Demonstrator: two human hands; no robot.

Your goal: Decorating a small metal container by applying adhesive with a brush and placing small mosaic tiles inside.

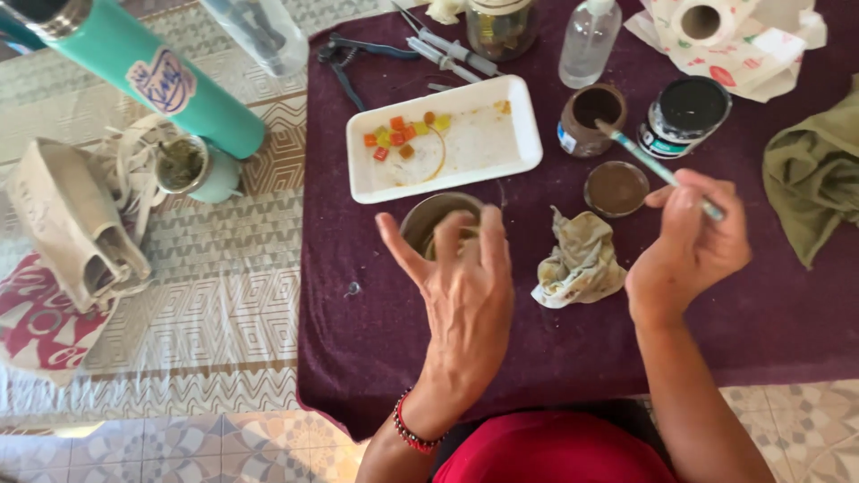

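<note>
R hand grips thin teal brush, tip by brown open jar; L hand splayed, empty, over round metal bowl. Risk: drip onto purple cloth.

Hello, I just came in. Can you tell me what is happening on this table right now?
A person sits at a table with a purple cloth. The right hand holds a thin brush, its tip at an open brown jar. The left hand hovers with spread fingers over a round bowl. Behind it is a white tray with small coloured cubes; a crumpled rag lies between the hands.
</note>
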